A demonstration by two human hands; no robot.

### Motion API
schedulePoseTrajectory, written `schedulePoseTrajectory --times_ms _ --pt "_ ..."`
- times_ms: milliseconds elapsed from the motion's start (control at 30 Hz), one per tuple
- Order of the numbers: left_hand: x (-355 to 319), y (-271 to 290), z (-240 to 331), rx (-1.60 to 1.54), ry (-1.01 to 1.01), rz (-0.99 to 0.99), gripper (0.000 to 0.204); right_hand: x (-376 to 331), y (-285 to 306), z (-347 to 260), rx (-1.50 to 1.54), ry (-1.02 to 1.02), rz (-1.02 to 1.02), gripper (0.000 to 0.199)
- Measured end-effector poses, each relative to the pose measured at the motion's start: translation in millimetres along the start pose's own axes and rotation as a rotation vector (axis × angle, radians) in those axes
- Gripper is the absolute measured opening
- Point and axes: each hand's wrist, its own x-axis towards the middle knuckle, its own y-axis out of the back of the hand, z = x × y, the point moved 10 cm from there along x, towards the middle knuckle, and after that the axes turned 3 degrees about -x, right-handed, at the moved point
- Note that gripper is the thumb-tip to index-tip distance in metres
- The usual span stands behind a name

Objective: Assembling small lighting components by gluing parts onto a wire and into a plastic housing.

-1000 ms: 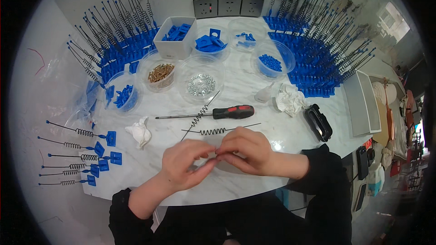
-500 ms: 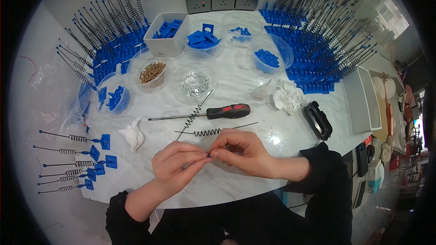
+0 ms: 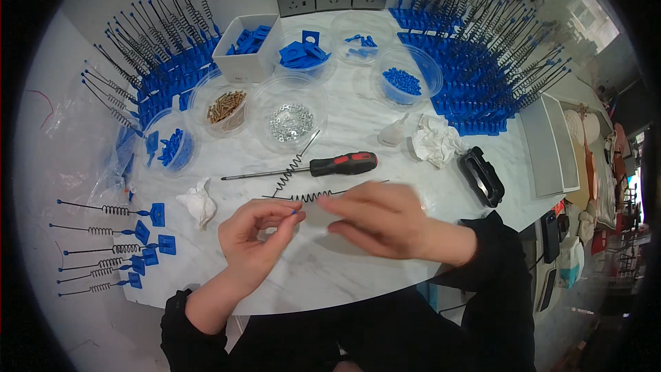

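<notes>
My left hand [image 3: 251,244] is closed in a pinch over the near part of the table, with a small blue plastic piece [image 3: 295,212] between thumb and fingertips. My right hand [image 3: 389,224], smeared by motion, is apart from it on the right, fingers stretched toward the left and thumb apart; I see nothing in it. Just beyond the hands lies a black coiled spring wire [image 3: 311,197], partly covered by the right fingers. A second spring wire [image 3: 288,176] rests at a slant across the shaft of a black and red screwdriver [image 3: 343,164].
Farther back stand tubs of brass-coloured screws [image 3: 226,106], metal nuts [image 3: 290,122] and blue pieces [image 3: 401,81]. Finished-looking blue-based spring stands [image 3: 468,69] crowd both sides. Crumpled tissue [image 3: 437,141], a small bottle [image 3: 392,132] and a black case-like object [image 3: 482,177] lie right.
My hands were together at the fingertips; they have come apart. The left keeps the small blue piece and has shifted left and up; the right has moved off to the right.
</notes>
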Motion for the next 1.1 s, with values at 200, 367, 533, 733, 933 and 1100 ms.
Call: schedulePoseTrajectory --times_ms 200,367,533,733,933,1100 --pt "2 5 -4 -0.073 0.044 -0.006 0.015 -32 94 55 0.102 -0.103 0.640 0.047" --pt "2 9 -20 -0.224 0.171 0.021 0.018 -30 77 95 -0.090 -0.480 0.456 0.058" --pt "4 8 -26 -0.297 0.258 0.063 0.021 -29 53 117 -0.188 -0.507 0.246 0.069" --pt "-1 12 -46 -0.498 0.425 0.086 0.021 -27 41 127 -0.142 -0.531 0.175 0.052" --pt "5 6 -36 -0.575 0.335 0.017 0.015 -34 43 134 -0.086 -0.576 0.188 0.030" --pt "12 35 -19 -0.479 0.148 0.114 0.012 -22 51 113 -0.150 -0.537 0.219 0.023"
